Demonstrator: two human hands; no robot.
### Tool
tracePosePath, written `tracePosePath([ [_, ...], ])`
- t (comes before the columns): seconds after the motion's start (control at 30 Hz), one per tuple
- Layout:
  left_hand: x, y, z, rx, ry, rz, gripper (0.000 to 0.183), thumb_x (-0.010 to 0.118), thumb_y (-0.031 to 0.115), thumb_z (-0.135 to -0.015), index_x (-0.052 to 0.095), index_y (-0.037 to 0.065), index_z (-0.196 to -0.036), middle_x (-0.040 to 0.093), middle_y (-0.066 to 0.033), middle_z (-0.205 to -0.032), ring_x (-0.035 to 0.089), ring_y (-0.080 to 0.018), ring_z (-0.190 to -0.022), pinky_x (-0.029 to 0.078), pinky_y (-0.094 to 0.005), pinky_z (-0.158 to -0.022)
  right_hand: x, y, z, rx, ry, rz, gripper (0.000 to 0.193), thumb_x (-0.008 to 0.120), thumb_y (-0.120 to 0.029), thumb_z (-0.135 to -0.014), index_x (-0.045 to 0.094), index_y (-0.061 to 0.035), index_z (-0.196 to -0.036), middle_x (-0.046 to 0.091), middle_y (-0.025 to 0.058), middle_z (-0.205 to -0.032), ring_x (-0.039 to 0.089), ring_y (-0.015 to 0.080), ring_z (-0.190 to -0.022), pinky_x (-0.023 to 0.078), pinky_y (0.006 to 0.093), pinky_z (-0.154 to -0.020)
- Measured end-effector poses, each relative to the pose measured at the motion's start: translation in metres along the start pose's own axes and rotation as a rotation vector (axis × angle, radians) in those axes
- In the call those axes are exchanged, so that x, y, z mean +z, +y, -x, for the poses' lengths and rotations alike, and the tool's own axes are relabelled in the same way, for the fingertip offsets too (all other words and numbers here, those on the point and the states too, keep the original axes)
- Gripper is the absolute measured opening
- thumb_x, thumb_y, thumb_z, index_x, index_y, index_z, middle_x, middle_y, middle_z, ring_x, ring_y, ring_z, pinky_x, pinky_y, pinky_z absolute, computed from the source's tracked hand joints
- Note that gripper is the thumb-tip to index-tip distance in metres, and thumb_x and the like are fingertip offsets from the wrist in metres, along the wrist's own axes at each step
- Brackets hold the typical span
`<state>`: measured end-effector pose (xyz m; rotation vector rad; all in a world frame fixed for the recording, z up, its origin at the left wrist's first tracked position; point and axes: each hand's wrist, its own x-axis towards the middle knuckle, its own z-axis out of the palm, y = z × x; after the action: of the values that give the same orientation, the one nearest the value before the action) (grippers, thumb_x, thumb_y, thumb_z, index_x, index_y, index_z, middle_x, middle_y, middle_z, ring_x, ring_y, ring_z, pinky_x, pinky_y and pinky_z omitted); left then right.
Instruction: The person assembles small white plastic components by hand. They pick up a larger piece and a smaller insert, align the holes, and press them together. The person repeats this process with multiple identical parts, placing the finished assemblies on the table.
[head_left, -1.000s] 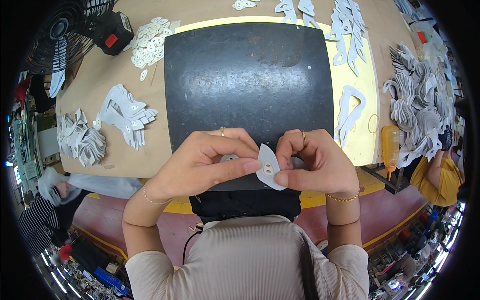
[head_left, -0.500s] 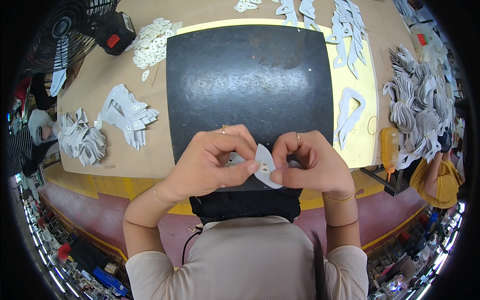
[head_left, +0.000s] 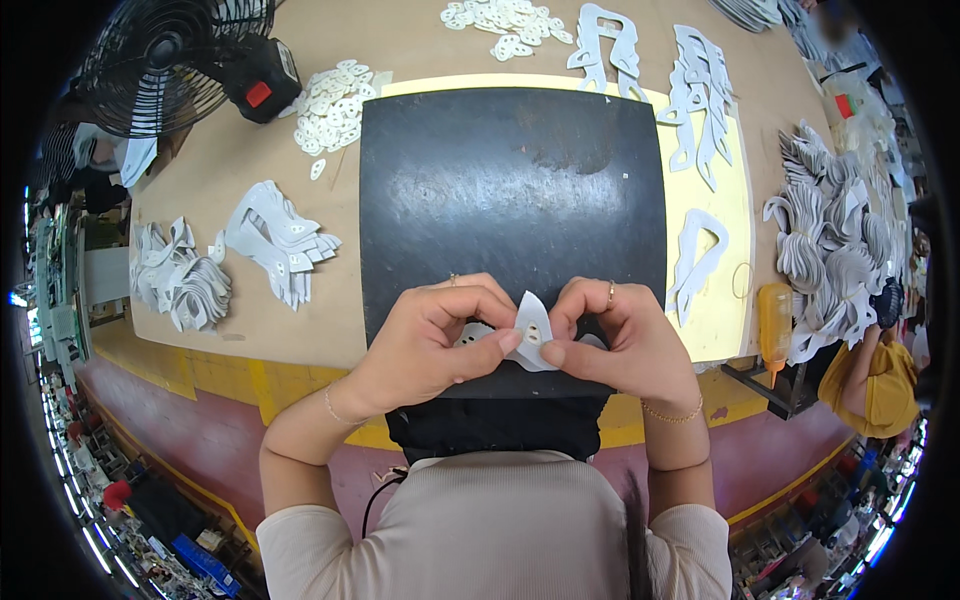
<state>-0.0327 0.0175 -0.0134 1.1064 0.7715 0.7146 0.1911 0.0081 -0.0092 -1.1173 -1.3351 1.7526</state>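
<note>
piece of grey material (head_left: pixel 531 318) is over six o'clock on the black mat (head_left: pixel 480 230), pinched by nearly closed fingers, left hand (head_left: pixel 440 335) at its nine, right hand (head_left: pixel 628 340) at its three; an amber bottle (head_left: pixel 774 325) is well beyond at three.

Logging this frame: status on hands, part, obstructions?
Left hand and right hand pinching pale grey piece. Black mat behind it. Thumbs partly covering its edges.
</note>
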Motion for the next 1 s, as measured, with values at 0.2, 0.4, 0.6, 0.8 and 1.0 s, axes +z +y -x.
tracePosePath([
  [0.2, -0.003, 0.006, -0.004, 0.125, -0.062, -0.285, 0.007, 0.069, 0.005, -0.087, 0.067, 0.0, -0.091, 0.062, -0.0054, -0.084, 0.059, -0.0131, -0.078, 0.046, -0.0276, -0.07, -0.002, -0.013, -0.003, -0.008, 0.027, 0.088, 0.011, 0.074, -0.009, -0.084, 0.067, 0.0, -0.085, 0.067, 0.0008, -0.076, 0.059, 0.0058, -0.072, 0.047, 0.0224, -0.065],
  [0.4, -0.003, 0.019, -0.002, -0.06, -0.089, -0.225, 0.01, 0.068, 0.009, -0.09, 0.068, -0.001, -0.093, 0.063, -0.0055, -0.092, 0.057, -0.0116, -0.082, 0.045, -0.0263, -0.076, 0.001, 0.006, -0.003, -0.147, 0.088, 0.091, 0.01, 0.072, -0.006, -0.084, 0.064, -0.0001, -0.081, 0.066, 0.0042, -0.076, 0.06, 0.0092, -0.072, 0.047, 0.0243, -0.067],
  [0.6, 0.001, 0.018, -0.003, 0.025, -0.052, -0.328, 0.013, 0.067, 0.013, -0.092, 0.069, 0.001, -0.095, 0.063, -0.005, -0.092, 0.058, -0.0129, -0.084, 0.046, -0.0275, -0.076, 0.01, 0.006, 0.0, -0.115, 0.141, -0.055, 0.011, 0.071, -0.008, -0.089, 0.065, 0.001, -0.086, 0.065, 0.0029, -0.079, 0.056, 0.0071, -0.071, 0.045, 0.021, -0.065],
  [0.8, 0.004, 0.011, -0.004, 0.152, 0.018, -0.507, 0.012, 0.067, 0.013, -0.091, 0.068, 0.001, -0.091, 0.064, -0.0062, -0.09, 0.061, -0.019, -0.085, 0.046, -0.0309, -0.079, 0.015, 0.026, -0.003, -0.322, 0.253, 0.279, 0.02, 0.071, -0.016, -0.091, 0.063, 0.0014, -0.086, 0.065, 0.0044, -0.077, 0.058, 0.0099, -0.073, 0.046, 0.0242, -0.067],
  [1.0, -0.002, -0.001, 0.002, 0.037, 0.174, 0.145, 0.013, 0.058, 0.008, -0.098, 0.063, -0.002, -0.105, 0.067, -0.0044, -0.095, 0.063, -0.0084, -0.088, 0.05, -0.0246, -0.082, -0.008, 0.004, 0.002, -0.25, 0.017, 0.453, 0.036, 0.083, -0.023, -0.074, 0.067, -0.0009, -0.097, 0.066, 0.01, -0.099, 0.064, 0.021, -0.089, 0.049, 0.0325, -0.078],
])
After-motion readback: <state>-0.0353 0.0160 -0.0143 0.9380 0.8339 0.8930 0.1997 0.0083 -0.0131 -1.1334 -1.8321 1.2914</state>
